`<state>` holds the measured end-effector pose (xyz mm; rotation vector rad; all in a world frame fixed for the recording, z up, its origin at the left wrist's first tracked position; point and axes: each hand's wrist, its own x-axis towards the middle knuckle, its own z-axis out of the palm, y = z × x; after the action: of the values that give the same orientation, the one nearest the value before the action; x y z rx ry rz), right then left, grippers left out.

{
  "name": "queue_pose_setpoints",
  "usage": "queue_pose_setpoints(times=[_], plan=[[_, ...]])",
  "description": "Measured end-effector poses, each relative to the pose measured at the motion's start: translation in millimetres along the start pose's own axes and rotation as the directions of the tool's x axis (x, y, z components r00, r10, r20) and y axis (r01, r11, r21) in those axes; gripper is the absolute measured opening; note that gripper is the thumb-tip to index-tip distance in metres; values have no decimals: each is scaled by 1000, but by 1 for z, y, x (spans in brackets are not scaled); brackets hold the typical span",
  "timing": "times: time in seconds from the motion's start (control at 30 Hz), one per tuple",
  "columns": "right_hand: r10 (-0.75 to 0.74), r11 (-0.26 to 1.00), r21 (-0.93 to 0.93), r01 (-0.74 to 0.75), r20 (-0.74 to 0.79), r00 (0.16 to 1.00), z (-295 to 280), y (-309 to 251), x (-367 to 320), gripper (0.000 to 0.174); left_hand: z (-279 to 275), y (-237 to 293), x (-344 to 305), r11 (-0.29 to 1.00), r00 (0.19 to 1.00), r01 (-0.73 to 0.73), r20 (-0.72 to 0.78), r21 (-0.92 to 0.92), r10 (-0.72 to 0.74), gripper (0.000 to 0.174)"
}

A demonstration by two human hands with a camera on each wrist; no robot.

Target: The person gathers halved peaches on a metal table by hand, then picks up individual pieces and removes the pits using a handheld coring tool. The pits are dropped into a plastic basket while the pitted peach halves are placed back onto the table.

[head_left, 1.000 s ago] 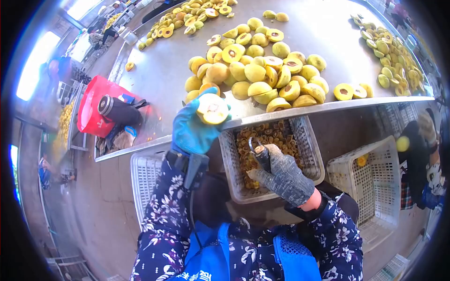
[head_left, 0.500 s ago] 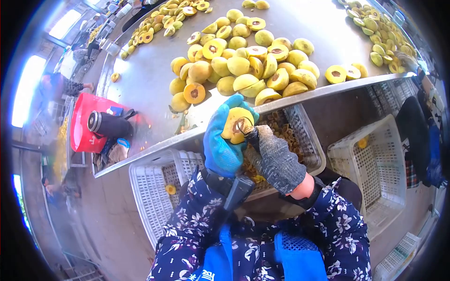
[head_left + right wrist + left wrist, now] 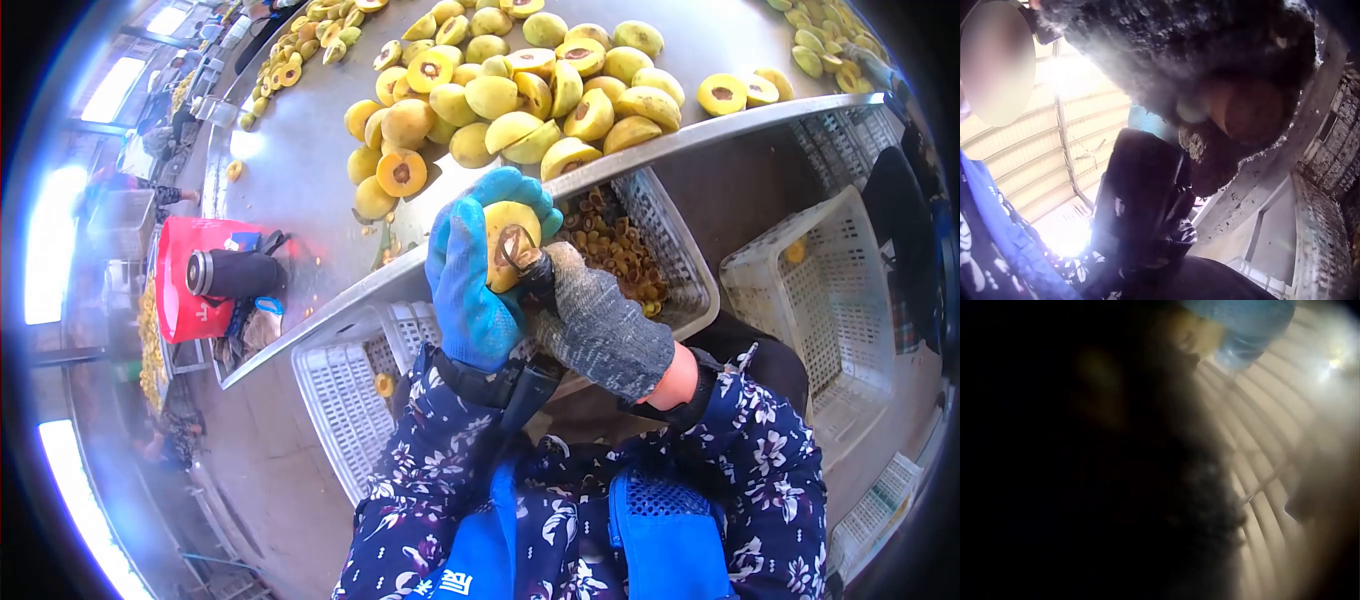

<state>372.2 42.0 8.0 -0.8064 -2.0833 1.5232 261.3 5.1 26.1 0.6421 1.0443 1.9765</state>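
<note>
A halved yellow peach (image 3: 515, 222) sits in my left hand (image 3: 465, 290), blue-gloved, with the fingers curled round its far side and the cut face turned to the right. My right hand (image 3: 608, 325), in a grey knit glove, grips the dark handle of a pitting tool (image 3: 540, 277) whose thin curved blade is at the brown centre of the cut face. Both hands meet just in front of the table edge. In the right wrist view the grey glove (image 3: 1172, 44) fills the top in shadow. The left wrist view is mostly dark, with a blue glove fingertip (image 3: 1241, 347) at the top.
On the metal table (image 3: 300, 190) lies a pile of halved peaches (image 3: 490, 97). Below its edge is a crate (image 3: 693, 250) of brown scraps, flanked by a left crate (image 3: 345, 420) and a right crate (image 3: 865, 290). A red bag (image 3: 175, 290) and a thermos (image 3: 235, 272) stand at left.
My left hand has brought the peach half from the table edge down and right to the right hand. The tool has come up from over the scrap crate to its cut face, which has since turned.
</note>
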Motion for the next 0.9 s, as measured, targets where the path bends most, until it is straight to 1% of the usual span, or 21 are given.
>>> queue_pose_setpoints(times=[0.1, 0.17, 0.2, 0.23, 0.27, 0.33, 0.37, 0.4, 0.43, 0.47, 0.5, 0.57, 0.6, 0.63, 0.7, 0.73, 0.8, 0.83, 0.9], plan=[[8, 999, 41, -9, 32, 999, -4, -4, -4, 35, 1, 2, -2, 999, 1000, -2, -3, 43, 2, 46], [-30, 996, 89, 22, 87, 996, -9, -8, -8, 40, 0, 5, -2, 998, 1000, 4, -13, 67, -3, 45], [-27, 996, 90, 19, 88, 996, -10, -7, -10, 40, -5, 5, -1, 989, 999, -7, 41, 147, 1, 50], [-14, 993, 121, -1, 123, 992, -11, -6, -11, 42, -7, 5, -1, 974, 996, -24, 94, 225, 3, 54], [-2, 988, 151, -22, 157, 988, -11, -5, -13, 45, -7, 5, -2, 974, 996, -20, 93, 226, -1, 54], [26, 988, 144, -49, 154, 988, -13, -9, -15, 46, -6, 4, -4, 983, 991, -67, 124, 171, 46, 44], [51, 988, 134, -71, 152, 987, -13, -9, -15, 47, -5, 3, -6, 983, 992, -57, 123, 173, 36, 44], [58, 987, 139, -79, 150, 987, -11, -8, -16, 47, -2, 3, -7, 978, 995, -64, 84, 196, 48, 44], [-2, 983, 181, -19, 118, 993, -8, -7, -16, 46, -1, 3, -8, 973, 997, -71, 48, 220, 62, 44], [-60, 975, 219, 41, 82, 995, -6, -5, -15, 45, -1, 3, -7, 988, 999, -21, 31, 150, 17, 45], [-55, 975, 221, 36, 77, 996, -7, -6, -14, 45, -1, 2, -7, 988, 999, -14, 33, 152, 9, 45], [47, 988, 139, -68, 146, 988, -8, -9, -13, 42, -2, -2, -8, 995, 999, -32, 16, 92, 31, 46], [112, 988, 95, -125, 136, 984, -3, -5, -11, 41, -3, -3, -7, 993, 999, -47, 25, 112, 45, 46], [115, 987, 99, -129, 135, 984, -4, -4, -11, 41, -4, -3, -6, 992, 999, -42, 24, 115, 39, 46], [60, 971, 222, -94, 153, 986, -7, -4, -11, 40, -4, -3, -5, 948, 987, -160, 73, 273, 146, 45], [64, 969, 226, -98, 153, 986, -6, -4, -12, 40, -5, -3, -6, 948, 987, -155, 73, 276, 140, 45], [30, 960, 271, -71, 153, 988, -5, -3, -11, 38, -4, -2, -6, 977, 998, -58, 27, 207, 54, 42], [31, 960, 272, -72, 152, 988, -6, -4, -11, 38, -4, -3, -6, 977, 998, -57, 27, 207, 52, 42], [83, 970, 210, -121, 182, 980, -10, -9, -11, 37, -4, -3, -7, 962, 995, -98, 48, 255, 88, 41]])
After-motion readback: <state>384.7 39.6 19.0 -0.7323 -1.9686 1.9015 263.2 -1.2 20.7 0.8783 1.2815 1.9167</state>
